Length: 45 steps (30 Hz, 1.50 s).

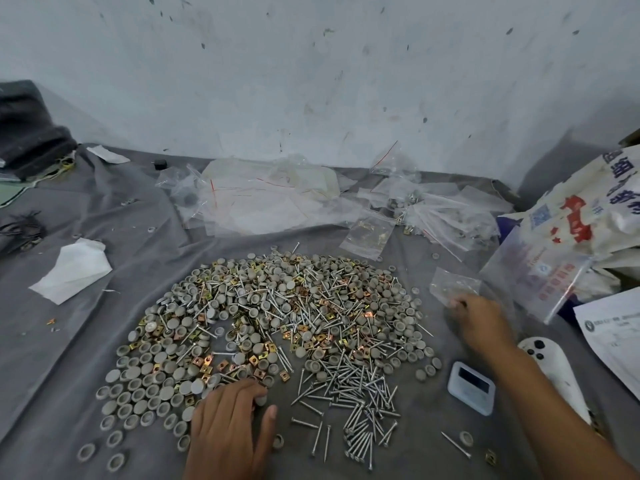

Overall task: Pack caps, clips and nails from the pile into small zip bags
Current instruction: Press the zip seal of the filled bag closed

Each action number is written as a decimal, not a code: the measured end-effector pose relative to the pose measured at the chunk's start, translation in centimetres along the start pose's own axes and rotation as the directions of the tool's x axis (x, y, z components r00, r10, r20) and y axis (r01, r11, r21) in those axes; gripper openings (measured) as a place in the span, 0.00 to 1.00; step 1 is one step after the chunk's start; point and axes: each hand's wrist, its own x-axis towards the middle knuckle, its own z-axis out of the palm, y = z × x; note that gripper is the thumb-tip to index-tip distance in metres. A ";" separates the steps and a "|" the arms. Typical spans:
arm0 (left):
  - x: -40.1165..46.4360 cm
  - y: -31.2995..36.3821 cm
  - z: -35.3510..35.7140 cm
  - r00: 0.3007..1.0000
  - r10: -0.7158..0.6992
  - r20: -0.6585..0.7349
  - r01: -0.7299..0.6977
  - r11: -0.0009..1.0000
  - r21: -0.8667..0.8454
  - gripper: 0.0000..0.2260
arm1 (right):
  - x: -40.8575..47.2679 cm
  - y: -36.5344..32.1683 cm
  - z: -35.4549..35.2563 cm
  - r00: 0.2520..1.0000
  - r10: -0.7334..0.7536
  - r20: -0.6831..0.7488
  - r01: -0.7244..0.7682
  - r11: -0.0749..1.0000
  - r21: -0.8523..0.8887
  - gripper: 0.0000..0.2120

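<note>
Reaching out toward the right edge of the grey cloth (pixel 86 209), the right hand (pixel 479 322) pinches a small empty zip bag (pixel 453 284) at its near edge, lifting it just beside a larger printed bag (pixel 530 275). The left hand (pixel 230 424) rests at the near edge of the pile (pixel 277 313), fingers curled over a few grey caps (pixel 138 389); what exactly it holds is hidden under the fingers. Caps, brass-coloured clips (pixel 258 363) and nails (pixel 360 386) lie mixed across the middle of the cloth, with loose nails fanned out toward the near edge, between the two hands. The bag sits right of and beyond the pile, its mouth hard to make out, so the next move probably turns on bringing the bag leftward and nearer to meet the left hand, which is the one closer to the parts. Filled and empty bags (pixel 433 209) are heaped along the far edge; a white timer (pixel 471 388) lies near the right forearm.
</note>
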 end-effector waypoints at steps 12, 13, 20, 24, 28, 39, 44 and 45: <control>2.8 7.3 -5.3 0.974 -0.150 0.170 0.221 0.799 -0.559 0.11 | -18.3 -16.5 -4.2 0.910 -0.411 -0.057 0.347 0.679 0.647 0.01; 2.7 8.0 -5.8 0.951 -0.200 0.238 0.308 0.707 -0.636 0.12 | -19.3 -17.2 -3.9 0.888 -0.451 -0.085 0.395 0.657 0.642 0.02; 1.3 6.2 -7.4 0.884 -0.331 0.330 0.465 0.548 -0.695 0.16 | -21.8 -17.9 -2.9 0.727 -0.675 -0.130 0.654 0.621 0.432 0.04; 0.4 5.2 -8.0 0.895 -0.285 0.344 0.447 0.573 -0.687 0.19 | -22.4 -17.7 -2.6 0.750 -0.648 -0.134 0.617 0.611 0.496 0.06; -0.8 4.4 -8.6 0.884 -0.318 0.343 0.467 0.636 -0.614 0.20 | -23.4 -17.6 -2.0 0.765 -0.538 -0.353 0.644 0.631 0.433 0.07; -0.3 5.3 -10.3 0.968 -0.141 0.206 0.195 0.943 -0.269 0.04 | -27.0 -19.1 0.8 0.777 -0.485 -0.402 0.629 0.618 0.471 0.11; 0.7 4.9 -10.8 0.924 -0.235 0.302 0.307 0.926 -0.219 0.06 | -24.6 -18.1 0.1 0.686 -0.525 -0.504 0.720 0.589 0.366 0.05; 0.8 5.1 -10.7 0.919 -0.223 0.325 0.298 0.933 -0.203 0.06 | -24.6 -18.1 0.3 0.666 -0.532 -0.523 0.739 0.564 0.368 0.07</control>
